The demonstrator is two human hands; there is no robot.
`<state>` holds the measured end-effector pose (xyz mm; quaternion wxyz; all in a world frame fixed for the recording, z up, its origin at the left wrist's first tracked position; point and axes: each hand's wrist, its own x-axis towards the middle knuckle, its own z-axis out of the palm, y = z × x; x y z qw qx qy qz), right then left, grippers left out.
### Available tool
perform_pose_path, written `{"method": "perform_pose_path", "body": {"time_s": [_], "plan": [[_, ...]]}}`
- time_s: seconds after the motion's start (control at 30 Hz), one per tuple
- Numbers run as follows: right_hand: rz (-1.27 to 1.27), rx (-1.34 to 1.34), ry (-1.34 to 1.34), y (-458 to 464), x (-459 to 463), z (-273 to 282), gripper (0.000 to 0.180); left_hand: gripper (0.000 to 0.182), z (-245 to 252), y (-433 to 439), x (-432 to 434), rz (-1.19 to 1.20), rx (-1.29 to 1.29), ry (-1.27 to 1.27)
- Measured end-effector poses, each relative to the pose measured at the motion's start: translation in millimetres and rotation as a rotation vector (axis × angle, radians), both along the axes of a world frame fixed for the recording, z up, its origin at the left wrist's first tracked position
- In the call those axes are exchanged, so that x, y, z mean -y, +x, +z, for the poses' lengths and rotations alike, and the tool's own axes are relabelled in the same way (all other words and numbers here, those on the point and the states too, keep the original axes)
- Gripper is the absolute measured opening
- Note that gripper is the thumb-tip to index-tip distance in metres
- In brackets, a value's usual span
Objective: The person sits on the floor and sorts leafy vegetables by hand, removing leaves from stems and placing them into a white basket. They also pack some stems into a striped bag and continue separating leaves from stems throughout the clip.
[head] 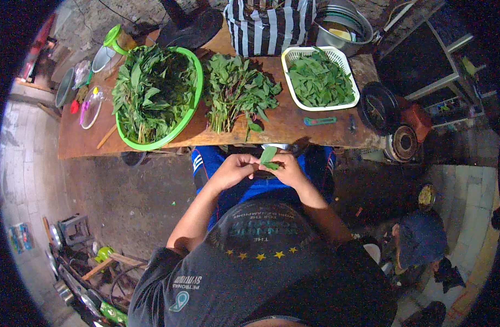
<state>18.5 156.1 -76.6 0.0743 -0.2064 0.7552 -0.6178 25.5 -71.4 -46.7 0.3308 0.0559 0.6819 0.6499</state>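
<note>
In my lap, just short of the table edge, my right hand (289,169) pinches a small sprig of green leaves (268,156). My left hand (236,168) meets it at the fingertips; whether it grips the stem cannot be made out. On the wooden table (217,139), a bunch of leafy stems (237,92) lies straight ahead. To its left, a round basin with a bright green rim (200,88) holds more leafy stems (145,92). Loose picked leaves (321,79) fill a white plastic basket (318,108) on the right. A green utility knife (320,121) lies before that basket.
A black-and-white striped plastic bag (270,30) and a metal pot (336,39) stand at the back. A wooden stick (107,137) lies by the basin. Right of the table are a black round container (379,107) and a small bowl (426,196) on the floor.
</note>
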Motion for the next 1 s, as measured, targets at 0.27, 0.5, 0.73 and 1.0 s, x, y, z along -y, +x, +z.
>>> {"method": "perform_pose_path", "body": {"time_s": [0.27,0.5,0.73,1.0], "plan": [[-0.002,0.392,-0.225,3.7,1.2,-7.9,0.02,0.019,-1.4,5.3,-2.5,0.032,0.026,0.09],[-0.002,0.414,-0.313,8.2,0.8,-5.1,0.015,0.021,-3.1,5.9,-2.4,0.032,0.026,0.104],[-0.027,0.399,-0.314,10.1,-5.4,0.4,0.016,0.018,-1.6,6.6,-10.3,0.077,0.061,0.168],[-0.026,0.581,-0.539,13.8,-0.8,11.4,0.017,0.013,-7.7,8.1,-14.0,0.097,0.228,0.314]]}}
